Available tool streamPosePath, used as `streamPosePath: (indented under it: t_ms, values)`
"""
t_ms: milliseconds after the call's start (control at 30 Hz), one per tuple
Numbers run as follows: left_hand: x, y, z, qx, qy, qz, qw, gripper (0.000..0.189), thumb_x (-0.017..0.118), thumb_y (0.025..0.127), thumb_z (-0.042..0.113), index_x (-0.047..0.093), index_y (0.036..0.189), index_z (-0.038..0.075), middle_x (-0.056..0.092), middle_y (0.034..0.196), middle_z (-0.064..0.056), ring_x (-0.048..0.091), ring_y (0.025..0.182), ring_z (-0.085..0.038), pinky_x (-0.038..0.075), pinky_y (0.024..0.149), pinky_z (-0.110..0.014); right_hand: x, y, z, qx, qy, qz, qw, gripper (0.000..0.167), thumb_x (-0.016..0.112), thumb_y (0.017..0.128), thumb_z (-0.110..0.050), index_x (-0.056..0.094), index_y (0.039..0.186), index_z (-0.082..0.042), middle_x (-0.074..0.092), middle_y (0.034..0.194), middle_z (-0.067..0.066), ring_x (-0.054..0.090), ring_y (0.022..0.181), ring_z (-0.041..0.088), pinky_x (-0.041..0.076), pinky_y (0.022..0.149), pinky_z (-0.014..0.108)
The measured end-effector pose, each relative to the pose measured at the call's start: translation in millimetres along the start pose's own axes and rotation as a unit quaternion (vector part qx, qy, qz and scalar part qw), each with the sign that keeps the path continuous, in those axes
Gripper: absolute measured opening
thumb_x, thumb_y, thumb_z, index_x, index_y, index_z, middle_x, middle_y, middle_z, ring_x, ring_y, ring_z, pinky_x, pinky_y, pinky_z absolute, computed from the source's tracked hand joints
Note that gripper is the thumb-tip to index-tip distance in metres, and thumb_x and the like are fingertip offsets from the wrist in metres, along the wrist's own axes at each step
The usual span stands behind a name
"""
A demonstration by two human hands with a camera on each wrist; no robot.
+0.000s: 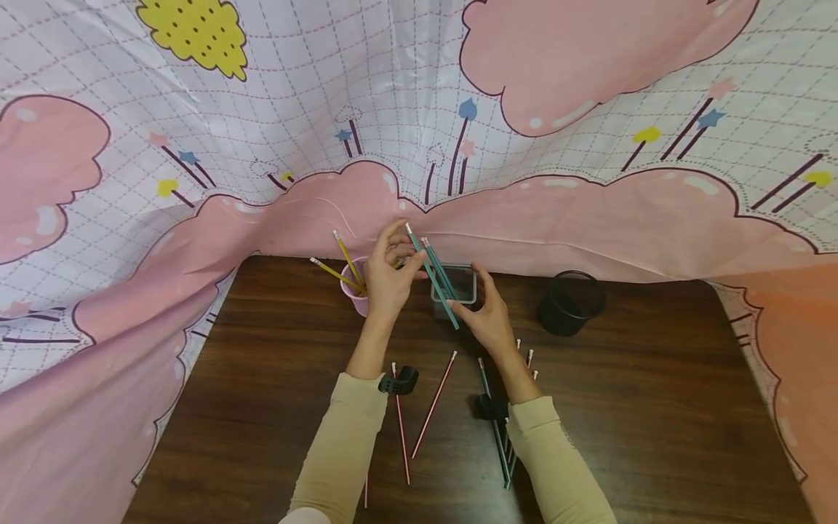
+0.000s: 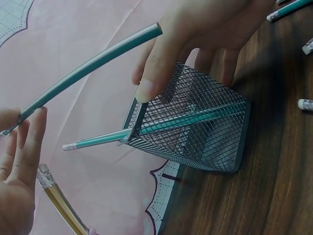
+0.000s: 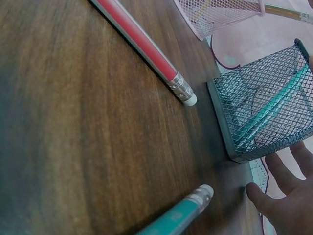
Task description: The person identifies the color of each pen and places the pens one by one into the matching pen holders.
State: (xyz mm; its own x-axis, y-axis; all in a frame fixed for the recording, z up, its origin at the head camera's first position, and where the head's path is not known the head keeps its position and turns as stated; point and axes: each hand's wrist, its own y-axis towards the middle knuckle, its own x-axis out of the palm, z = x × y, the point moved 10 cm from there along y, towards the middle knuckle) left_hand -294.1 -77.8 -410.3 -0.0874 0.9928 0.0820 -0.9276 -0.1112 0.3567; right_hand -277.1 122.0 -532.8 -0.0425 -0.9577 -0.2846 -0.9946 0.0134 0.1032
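My left hand [image 1: 390,276] pinches a teal pencil [image 1: 433,276] near its eraser end, between thumb and fingertips. It slants above the square black mesh pencil holder [image 2: 210,142], its lower end outside the near rim in the head view. Teal pencils [image 2: 105,139] lean inside that holder, eraser ends sticking out. My right hand [image 1: 487,313] grips the holder's right side, with its thumb [image 2: 159,68] at the rim. Left of the holder, partly hidden by my left hand, stands a pink mesh cup [image 1: 353,300] with yellow pencils [image 1: 330,272].
On the right stands a round black cup [image 1: 568,309]. Red pencils [image 1: 434,406] lie on the brown table [image 1: 262,415] between my forearms. A dark teal pencil [image 1: 495,422] and several others lie by my right forearm. Patterned pink and white cloth [image 1: 589,225] hangs behind.
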Motion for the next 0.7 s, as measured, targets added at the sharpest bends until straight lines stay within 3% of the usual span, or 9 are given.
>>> streamPosePath:
  t_ms: [167, 333, 500, 700]
  values:
    - [1.5, 0.8, 9.6, -0.013, -0.010, 0.000, 0.9999, 0.061, 0.069, 0.084, -0.015, 0.049, 0.141, -0.002, 0.049, 0.113, -0.033, 0.062, 0.089, -0.042, 0.060, 0.059, -0.043, 0, -0.4, -1, -0.007, 0.007, 0.001, 1.0000, 0.085, 0.083, 0.082, -0.024, 0.036, 0.153, -0.027, 0.043, 0.152, 0.007, 0.047, 0.133, 0.033, 0.040, 0.107, 0.054]
    - [3.0, 0.6, 24.6, -0.009, -0.021, 0.008, 0.9997, 0.060, 0.067, 0.083, -0.018, 0.049, 0.138, -0.006, 0.050, 0.108, -0.032, 0.063, 0.083, -0.032, 0.060, 0.060, -0.048, 0, -1.0, -2, -0.015, 0.003, -0.002, 0.9999, 0.085, 0.083, 0.082, -0.020, 0.036, 0.153, -0.027, 0.042, 0.152, 0.012, 0.048, 0.131, 0.039, 0.039, 0.107, 0.056]
    - [3.5, 1.9, 25.9, 0.004, -0.028, 0.017, 0.9995, 0.059, 0.067, 0.082, -0.018, 0.049, 0.137, -0.006, 0.051, 0.106, -0.031, 0.063, 0.080, -0.028, 0.060, 0.059, -0.047, -1, -2.5, -4, -0.020, -0.001, 0.004, 0.9998, 0.088, 0.085, 0.080, -0.021, 0.036, 0.153, -0.027, 0.043, 0.152, 0.011, 0.049, 0.130, 0.038, 0.039, 0.108, 0.054]
    - [2.8, 3.7, 29.2, 0.012, -0.004, 0.025, 0.9996, 0.057, 0.069, 0.084, -0.014, 0.050, 0.136, -0.003, 0.053, 0.105, -0.030, 0.063, 0.085, -0.036, 0.059, 0.059, -0.049, -1, -5.2, -5, -0.021, -0.007, 0.004, 0.9997, 0.091, 0.086, 0.078, -0.028, 0.035, 0.153, -0.026, 0.041, 0.154, 0.006, 0.047, 0.132, 0.036, 0.038, 0.108, 0.056]
